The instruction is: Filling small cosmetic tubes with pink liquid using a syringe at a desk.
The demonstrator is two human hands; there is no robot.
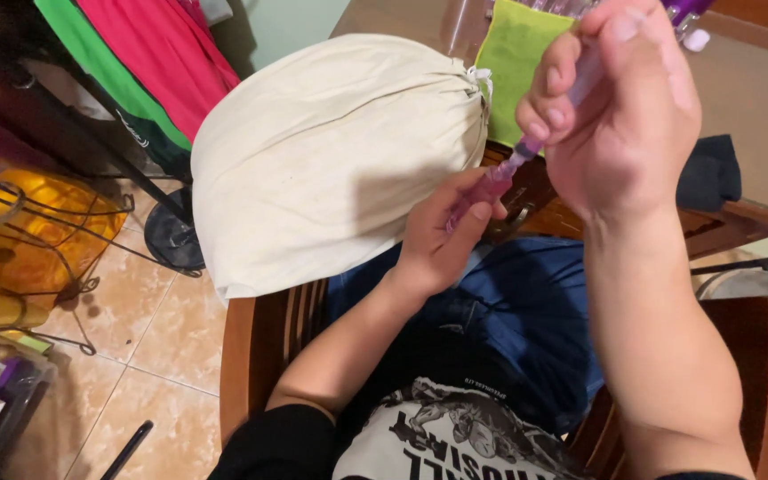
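left hand (442, 240): low over the lap, fingers curled shut around the pink lower part of a pen (504, 178); the thumb lies along the barrel, which looks like a way to keep that end from turning or sliding.
right hand (620, 107): raised nearer the camera, fingertips pinched closed on the clear upper part of the same pen, so each hand has its own end.
pen: slim, clear and pink-purple, slanting from the lower hand up to the higher one, held in the air above the knees and resting on nothing; whether it is one piece or two being joined i cannot tell, since the fingers cover the middle.
cloth bag (331, 160): big, cream, drawstring gathered at its right end, bulging on a wooden chair (260, 347) just left of the hands, close by but not touched.
table (757, 98): brown top ahead of the person, carrying a green cloth (513, 53) and more purple pens (686, 13) at its far edge, within arm's reach.
dark cloth (708, 173): lying at the table's near edge, right of the raised hand.
floor (148, 329): tan tiles, with a wire stand holding a yellow container (37, 240) well to the left.
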